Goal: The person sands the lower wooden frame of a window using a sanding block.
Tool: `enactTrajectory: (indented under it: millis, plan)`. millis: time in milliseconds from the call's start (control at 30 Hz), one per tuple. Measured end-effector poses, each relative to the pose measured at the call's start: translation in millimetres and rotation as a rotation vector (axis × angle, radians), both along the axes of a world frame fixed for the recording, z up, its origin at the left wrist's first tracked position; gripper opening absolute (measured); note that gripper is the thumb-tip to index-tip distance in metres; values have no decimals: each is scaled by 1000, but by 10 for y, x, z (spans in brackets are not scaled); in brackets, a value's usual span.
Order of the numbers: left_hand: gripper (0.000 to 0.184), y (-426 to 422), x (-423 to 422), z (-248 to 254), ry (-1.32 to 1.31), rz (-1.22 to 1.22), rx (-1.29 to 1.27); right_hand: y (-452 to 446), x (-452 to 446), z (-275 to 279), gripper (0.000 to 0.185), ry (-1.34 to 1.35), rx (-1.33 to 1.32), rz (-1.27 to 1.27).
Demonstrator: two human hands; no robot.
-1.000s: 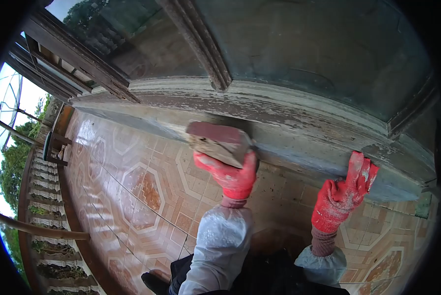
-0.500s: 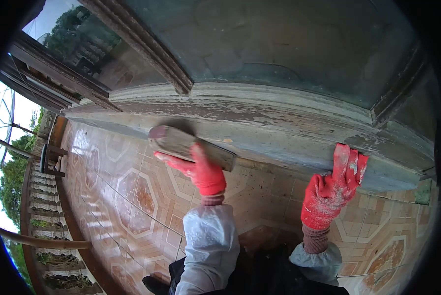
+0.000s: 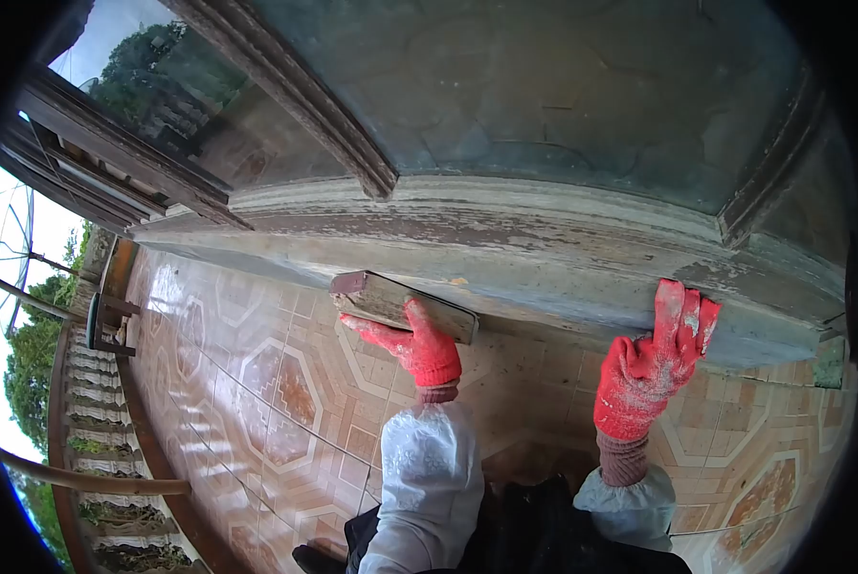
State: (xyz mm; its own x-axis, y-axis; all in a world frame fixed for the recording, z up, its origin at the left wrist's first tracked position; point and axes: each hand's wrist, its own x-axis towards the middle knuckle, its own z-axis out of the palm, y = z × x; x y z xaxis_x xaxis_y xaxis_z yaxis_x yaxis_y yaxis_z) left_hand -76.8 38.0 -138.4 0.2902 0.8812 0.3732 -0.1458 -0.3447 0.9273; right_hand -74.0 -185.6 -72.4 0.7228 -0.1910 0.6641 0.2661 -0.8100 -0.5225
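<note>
My left hand (image 3: 419,350), in a red work glove, is closed around a long wooden block (image 3: 398,298) with a dark reddish end and a thin dark layer along its far side. The block lies against the front edge of the pale, worn ledge (image 3: 534,292) below the window. Farther right, my right hand (image 3: 647,373), in a red glove dusted white, rests its outstretched fingers on the same ledge. I see nothing held in it. Above the ledge runs a wooden window frame (image 3: 467,222) with flaking brown paint.
Large glass panes (image 3: 563,96) rise behind the ledge, divided by dark wooden bars (image 3: 295,96). Patterned tiles (image 3: 256,383) cover the floor. To the left stand a balustrade (image 3: 89,421), a small dark stool (image 3: 103,320) and a satellite dish (image 3: 17,253).
My left hand has moved the wooden block right and slightly down along the ledge, and its blur is gone. My right hand stays in about the same place.
</note>
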Motion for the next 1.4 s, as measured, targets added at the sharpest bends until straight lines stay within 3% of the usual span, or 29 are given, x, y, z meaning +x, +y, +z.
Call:
enactTrajectory:
  millis: [33, 133, 300, 367, 433, 500, 567, 633, 700, 767, 800, 833, 933, 1033, 1067, 1100, 1167, 1200, 1233, 1300, 1400]
  plan:
    - [111, -43, 14, 159, -9, 4, 0, 4, 5, 0, 73, -5, 0, 1]
    - [111, -98, -79, 448, 134, -50, 424, 36, -8, -15, 73, -8, -1, -4]
    - [108, 149, -27, 87, 108, 33, 194, 45, -30, -32, 73, -3, -7, -14]
    - [107, 146, -8, 63, -12, 6, -27, 44, -39, -56, 73, -9, -21, -17]
    - [105, 70, -65, 282, 30, -33, 53, 54, -64, -81, 73, -7, -36, -25]
    - [100, 52, -103, 356, 194, 1, 465, 68, -72, -86, 73, -4, -47, -28]
    - [103, 181, -39, 128, 156, -2, 381, 59, -66, -86, 73, -10, -53, -31]
    - [111, 233, 2, 214, 149, 61, 167, 53, -61, -83, 72, -9, -52, -33]
    - [116, 189, 7, 235, 116, 61, 139, 60, -47, -87, 72, -17, -60, -29]
    - [113, 72, -86, 419, 179, 20, 384, 72, -56, -99, 72, -11, -64, -37]
    - [113, 37, -87, 511, 187, 38, 693, 74, -64, -96, 72, -13, -64, -39]
    - [113, 59, -114, 454, 197, 40, 687, 77, -71, -94, 72, -9, -68, -38]
    - [107, 250, -30, 193, 131, 40, 199, 55, -66, -84, 72, -11, -71, -46]
    - [105, 248, -38, 94, 45, 14, 122, 47, -42, -80, 72, -15, -76, -41]
    - [105, 64, -34, 352, -34, -64, 77, 45, -33, -77, 72, -18, -79, -44]
    - [105, 37, -68, 415, -25, -66, 77, 50, -26, -71, 72, -18, -78, -44]
    - [104, -11, -132, 435, 268, 4, 582, 55, -13, -53, 72, -18, -85, -43]
    - [107, 73, -103, 292, 174, 5, 604, 57, 4, -37, 72, -23, -86, -46]
    - [107, 161, -58, 175, 161, 4, 608, 52, 6, -34, 72, -28, -87, -51]
    - [113, 285, -29, -24, 133, 57, 229, 32, 10, -30, 71, -28, -88, -57]
    - [119, 96, -52, 103, 179, 42, 262, 35, 19, -39, 71, -33, -102, -61]
